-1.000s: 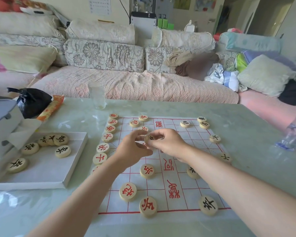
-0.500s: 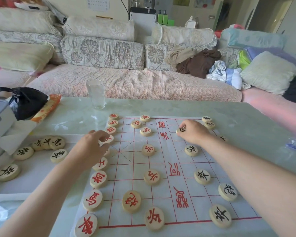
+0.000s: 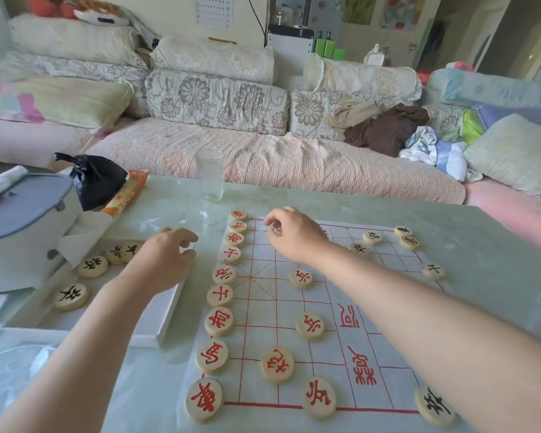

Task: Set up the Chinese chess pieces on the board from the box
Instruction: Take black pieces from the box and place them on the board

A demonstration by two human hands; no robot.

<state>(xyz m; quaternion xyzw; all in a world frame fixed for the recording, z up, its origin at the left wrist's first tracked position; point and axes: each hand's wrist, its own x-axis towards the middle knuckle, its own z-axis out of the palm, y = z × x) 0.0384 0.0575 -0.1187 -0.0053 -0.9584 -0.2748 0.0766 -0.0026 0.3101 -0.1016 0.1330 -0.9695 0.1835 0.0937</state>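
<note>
Shifted leftward, the right hand point(image 3: 294, 237) now pinches a red piece point(image 3: 275, 230) on the board point(image 3: 272, 314) beneath its fingertips, likely squaring it. The left hand point(image 3: 166, 254) curls over the box point(image 3: 169, 314), grip unclear, with black pieces point(image 3: 71, 295) waiting beside its wrist.

My board point(image 3: 264, 307) is white with a red grid; I see tan red-lettered pieces point(image 3: 218, 321), black-lettered pieces point(image 3: 70, 295), grey-flowered cushions point(image 3: 216, 101)
</note>
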